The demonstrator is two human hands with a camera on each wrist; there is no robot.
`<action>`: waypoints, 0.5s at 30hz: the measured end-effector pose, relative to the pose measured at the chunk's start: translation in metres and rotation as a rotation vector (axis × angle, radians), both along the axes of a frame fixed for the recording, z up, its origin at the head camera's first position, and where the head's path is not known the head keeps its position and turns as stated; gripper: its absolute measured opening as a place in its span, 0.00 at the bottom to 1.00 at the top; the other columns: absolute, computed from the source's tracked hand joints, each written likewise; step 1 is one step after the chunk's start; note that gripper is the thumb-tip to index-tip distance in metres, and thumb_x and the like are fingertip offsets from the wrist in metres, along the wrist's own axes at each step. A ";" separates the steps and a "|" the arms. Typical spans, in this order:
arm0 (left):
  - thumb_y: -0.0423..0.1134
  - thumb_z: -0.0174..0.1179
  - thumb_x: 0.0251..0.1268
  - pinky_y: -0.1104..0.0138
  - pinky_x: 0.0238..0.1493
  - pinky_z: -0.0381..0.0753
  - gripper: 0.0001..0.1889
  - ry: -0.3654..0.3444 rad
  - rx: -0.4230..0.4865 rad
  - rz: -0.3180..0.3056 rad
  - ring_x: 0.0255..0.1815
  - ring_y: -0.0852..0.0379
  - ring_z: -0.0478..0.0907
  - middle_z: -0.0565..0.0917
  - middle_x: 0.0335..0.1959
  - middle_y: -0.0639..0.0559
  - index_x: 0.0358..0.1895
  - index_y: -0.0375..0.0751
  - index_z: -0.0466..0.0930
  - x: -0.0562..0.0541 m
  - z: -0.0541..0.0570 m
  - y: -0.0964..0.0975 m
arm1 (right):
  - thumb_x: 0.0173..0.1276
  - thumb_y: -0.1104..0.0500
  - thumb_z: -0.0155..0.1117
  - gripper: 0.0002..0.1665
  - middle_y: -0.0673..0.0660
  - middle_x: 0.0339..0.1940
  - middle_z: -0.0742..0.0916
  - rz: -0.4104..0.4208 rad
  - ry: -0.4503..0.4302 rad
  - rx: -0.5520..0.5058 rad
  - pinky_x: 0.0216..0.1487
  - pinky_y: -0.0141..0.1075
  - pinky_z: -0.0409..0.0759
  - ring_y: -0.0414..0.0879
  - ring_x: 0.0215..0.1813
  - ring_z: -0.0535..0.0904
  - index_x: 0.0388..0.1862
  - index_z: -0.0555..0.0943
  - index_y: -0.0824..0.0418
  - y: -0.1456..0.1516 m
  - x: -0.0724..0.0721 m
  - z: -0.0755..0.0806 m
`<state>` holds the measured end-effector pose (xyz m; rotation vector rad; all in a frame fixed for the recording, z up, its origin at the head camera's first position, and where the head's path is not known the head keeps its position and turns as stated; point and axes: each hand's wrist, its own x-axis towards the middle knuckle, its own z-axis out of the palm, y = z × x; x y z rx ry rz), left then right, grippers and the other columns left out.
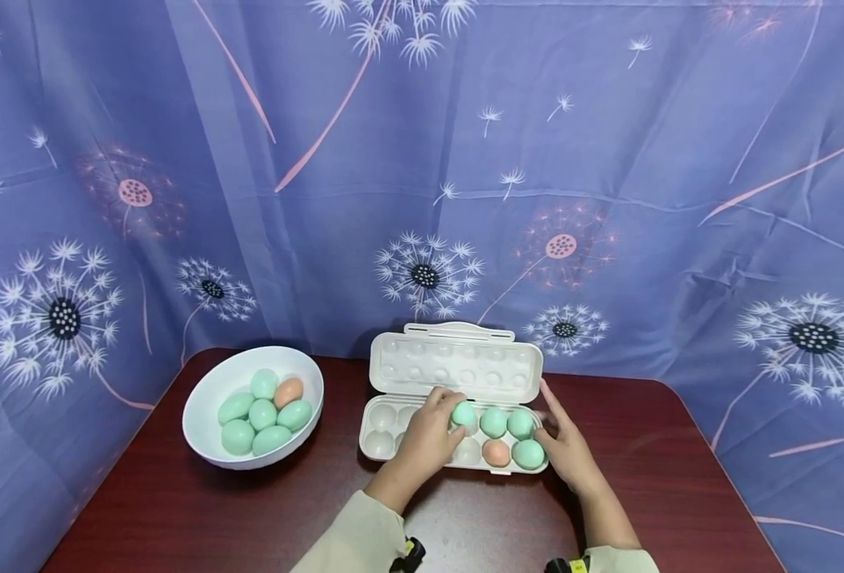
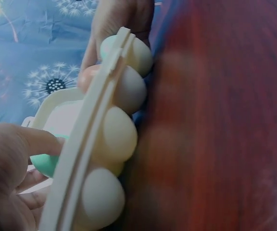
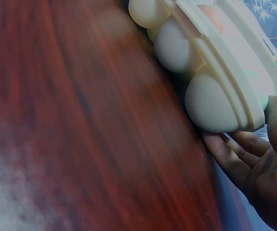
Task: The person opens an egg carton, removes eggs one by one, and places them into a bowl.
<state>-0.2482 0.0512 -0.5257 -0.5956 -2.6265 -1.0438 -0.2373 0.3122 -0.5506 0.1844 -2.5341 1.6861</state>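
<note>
A white plastic egg carton (image 1: pixel 379 446) stands on the table, its lid (image 1: pixel 458 370) tipped back. My left hand (image 1: pixel 425 438) pinches a green egg (image 1: pixel 464 415) between thumb and fingers, over a back-row cup near the middle. Green eggs (image 1: pixel 494 422) and one orange egg (image 1: pixel 496 454) fill the cups toward the right end; cups at the left are bare. At that right end my right hand (image 1: pixel 572 460) holds the carton. The right wrist view shows its fingers (image 3: pixel 232 156) under the end cup; its thumb is partly cut off there.
A white bowl (image 1: pixel 196 426) with several green eggs (image 1: pixel 263 415) and an orange egg (image 1: pixel 289 391) stands left of the carton. Both are on a dark red wooden table (image 1: pixel 680 477). A blue cloth with dandelions (image 1: pixel 422 274) hangs behind the table's back edge.
</note>
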 end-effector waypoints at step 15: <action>0.36 0.73 0.56 0.67 0.41 0.82 0.25 0.023 0.113 0.050 0.41 0.55 0.83 0.78 0.56 0.50 0.60 0.44 0.81 0.009 0.025 -0.026 | 0.69 0.75 0.55 0.51 0.69 0.53 0.86 -0.013 0.010 0.033 0.47 0.25 0.77 0.36 0.48 0.80 0.84 0.50 0.45 0.001 -0.002 -0.002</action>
